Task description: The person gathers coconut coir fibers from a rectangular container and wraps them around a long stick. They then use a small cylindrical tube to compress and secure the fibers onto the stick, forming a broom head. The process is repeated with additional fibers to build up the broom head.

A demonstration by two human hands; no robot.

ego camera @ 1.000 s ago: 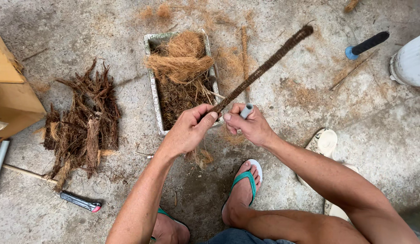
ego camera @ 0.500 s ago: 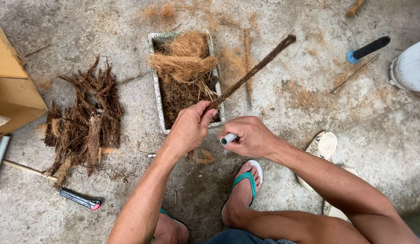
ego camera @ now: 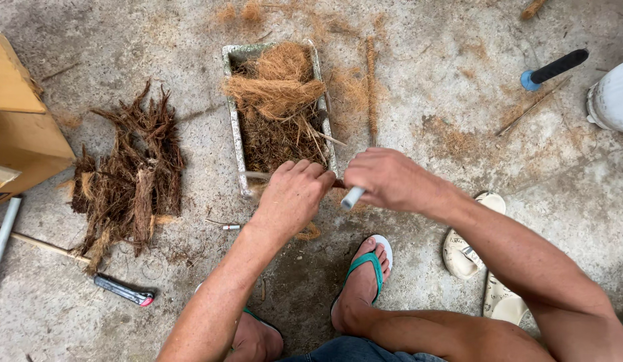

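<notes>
Beneath both hands lies a rough concrete floor (ego camera: 459, 107), scattered with loose brown fibre. To the far left of the left hand sits a yellow wooden box (ego camera: 23, 134), and between that box and the hands rests a pile of dark husk strips (ego camera: 127, 174). Directly ahead of the hands stands a rectangular grey tray (ego camera: 234, 134) filled with coconut fibre (ego camera: 274, 90), its near end just under the knuckles. The left hand (ego camera: 291, 198) is closed in a fist around a thin brown stick (ego camera: 258, 175), which projects to the left across the tray's near edge; most of the stick is hidden by the two hands. The right hand (ego camera: 388, 177) sits just beside the left, nearly touching it, fingers curled around a small tool with a white handle (ego camera: 352, 198) whose end protrudes below the palm; its working end cannot be seen. Well to the right of the right hand lies a black-handled tool with a blue collar (ego camera: 552, 68). Below and left of the left hand lies a black utility knife (ego camera: 124, 290).
</notes>
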